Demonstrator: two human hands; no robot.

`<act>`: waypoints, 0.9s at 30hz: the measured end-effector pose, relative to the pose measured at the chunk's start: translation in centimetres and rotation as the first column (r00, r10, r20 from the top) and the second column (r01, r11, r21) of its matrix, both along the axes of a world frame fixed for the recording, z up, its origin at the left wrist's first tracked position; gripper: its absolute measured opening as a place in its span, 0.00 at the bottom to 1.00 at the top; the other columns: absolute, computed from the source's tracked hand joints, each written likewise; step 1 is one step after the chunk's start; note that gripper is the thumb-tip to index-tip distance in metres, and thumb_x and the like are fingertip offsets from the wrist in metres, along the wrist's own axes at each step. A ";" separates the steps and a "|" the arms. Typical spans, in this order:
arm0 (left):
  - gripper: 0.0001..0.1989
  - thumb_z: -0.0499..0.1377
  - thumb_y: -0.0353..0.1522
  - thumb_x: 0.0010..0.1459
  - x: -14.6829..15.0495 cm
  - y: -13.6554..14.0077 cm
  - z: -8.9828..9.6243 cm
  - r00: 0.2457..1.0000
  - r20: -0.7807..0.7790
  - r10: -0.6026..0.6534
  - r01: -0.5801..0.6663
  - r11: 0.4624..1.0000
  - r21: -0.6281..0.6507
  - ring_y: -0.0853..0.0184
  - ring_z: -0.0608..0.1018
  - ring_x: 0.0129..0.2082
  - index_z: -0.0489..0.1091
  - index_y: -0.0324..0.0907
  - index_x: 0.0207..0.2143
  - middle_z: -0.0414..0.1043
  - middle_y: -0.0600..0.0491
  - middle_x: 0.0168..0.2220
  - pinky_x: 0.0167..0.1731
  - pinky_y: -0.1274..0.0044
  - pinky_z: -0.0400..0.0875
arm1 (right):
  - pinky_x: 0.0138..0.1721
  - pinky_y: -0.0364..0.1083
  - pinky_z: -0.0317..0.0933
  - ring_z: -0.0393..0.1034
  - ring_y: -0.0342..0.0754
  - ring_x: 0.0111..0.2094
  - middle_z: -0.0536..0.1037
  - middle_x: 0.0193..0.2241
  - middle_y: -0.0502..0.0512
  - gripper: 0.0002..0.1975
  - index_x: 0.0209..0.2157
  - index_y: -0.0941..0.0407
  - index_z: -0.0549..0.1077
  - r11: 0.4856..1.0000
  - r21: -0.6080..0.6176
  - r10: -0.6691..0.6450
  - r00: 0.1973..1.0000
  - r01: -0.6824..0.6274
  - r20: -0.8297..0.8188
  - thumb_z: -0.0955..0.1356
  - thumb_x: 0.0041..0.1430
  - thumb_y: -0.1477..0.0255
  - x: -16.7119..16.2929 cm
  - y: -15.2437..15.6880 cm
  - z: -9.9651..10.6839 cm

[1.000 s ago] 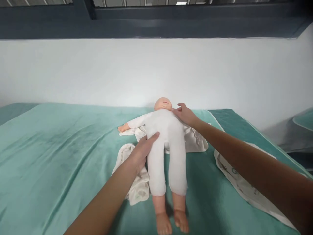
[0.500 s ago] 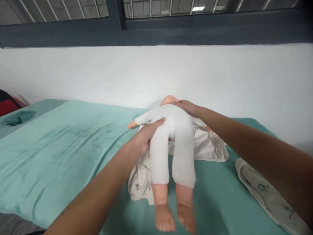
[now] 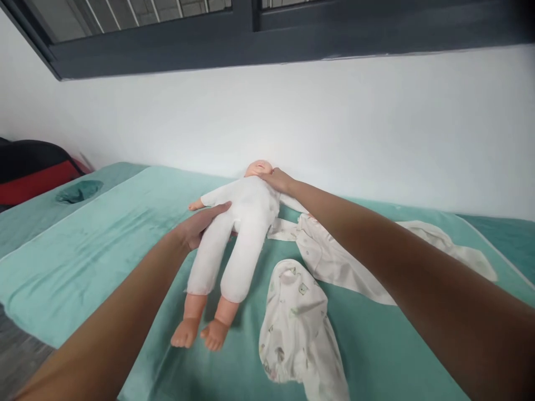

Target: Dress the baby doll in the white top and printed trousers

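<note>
A baby doll [image 3: 246,203] with a white cloth body lies face up on the teal bed cover, its head close to the wall and its bare feet toward me. My left hand [image 3: 203,223] grips it at the hip, the thumb on top and the other fingers mostly hidden beneath. At the neck and shoulder, my right hand [image 3: 278,181] holds the doll, with its fingers partly behind the head. Just right of the doll's legs lies a white printed baby garment [image 3: 295,317]. Another pale garment [image 3: 330,253] is spread beside the doll, partly covered by my right forearm.
The teal bed cover [image 3: 96,250] stretches left and right, with a face hole [image 3: 79,191] at the far left. A black and red bag [image 3: 37,172] stands beyond it. Behind the bed rises a white wall [image 3: 376,128] under a dark window frame [image 3: 167,53].
Both hands have moved the doll left, off the garments that were partly beneath it. Its legs now slant to the lower left. The view has turned somewhat left and tilted.
</note>
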State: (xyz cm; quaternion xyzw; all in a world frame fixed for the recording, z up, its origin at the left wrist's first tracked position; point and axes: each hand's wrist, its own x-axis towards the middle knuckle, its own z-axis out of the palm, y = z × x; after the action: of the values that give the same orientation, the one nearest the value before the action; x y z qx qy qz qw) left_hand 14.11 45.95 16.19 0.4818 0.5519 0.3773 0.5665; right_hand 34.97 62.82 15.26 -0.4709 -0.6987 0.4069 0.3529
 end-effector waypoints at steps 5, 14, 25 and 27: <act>0.25 0.61 0.50 0.55 -2.0 1.3 -1.8 0.996 0.052 0.079 -0.065 0.972 -0.228 0.60 0.79 0.31 0.73 0.37 0.41 0.78 0.44 0.32 0.33 0.68 0.76 | 0.51 0.50 0.64 0.71 0.55 0.49 0.78 0.48 0.62 0.20 0.44 0.60 0.73 0.996 -0.003 0.091 0.991 -0.091 0.099 0.69 0.56 0.60 -2.4 1.8 -1.4; 0.30 0.58 0.52 0.55 -0.8 0.0 -2.3 0.900 -0.331 0.283 -0.303 0.953 -0.009 0.54 0.78 0.43 0.70 0.38 0.49 0.77 0.42 0.45 0.41 0.66 0.73 | 0.41 0.46 0.67 0.75 0.51 0.42 0.79 0.47 0.66 0.30 0.51 0.60 0.68 0.998 -0.059 0.009 0.910 0.017 0.415 0.56 0.66 0.49 4.8 3.2 -4.2; 0.19 0.54 0.48 0.58 9.7 -10.5 -1.4 0.594 -0.800 -0.081 0.272 0.957 0.105 0.59 0.76 0.36 0.72 0.42 0.38 0.77 0.49 0.36 0.35 0.72 0.67 | 0.39 0.50 0.62 0.73 0.57 0.40 0.79 0.39 0.64 0.23 0.30 0.57 0.73 1.000 -0.014 -0.001 0.600 0.021 0.800 0.61 0.62 0.51 23.2 -5.8 -4.8; 0.14 0.57 0.42 0.55 11.6 -11.4 -2.3 0.571 -0.787 -0.233 0.415 0.909 0.032 0.60 0.76 0.35 0.70 0.42 0.37 0.76 0.50 0.37 0.34 0.73 0.67 | 0.39 0.49 0.62 0.73 0.56 0.40 0.80 0.41 0.62 0.18 0.33 0.56 0.74 0.998 -0.024 0.057 0.564 -0.066 0.824 0.65 0.59 0.56 24.1 -8.4 -3.8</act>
State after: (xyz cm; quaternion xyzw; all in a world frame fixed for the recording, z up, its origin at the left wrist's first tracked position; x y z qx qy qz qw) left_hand 25.75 34.54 13.88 0.7463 0.5972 0.0820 0.2821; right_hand 59.10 54.38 11.42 -0.5799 -0.8004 0.1498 -0.0252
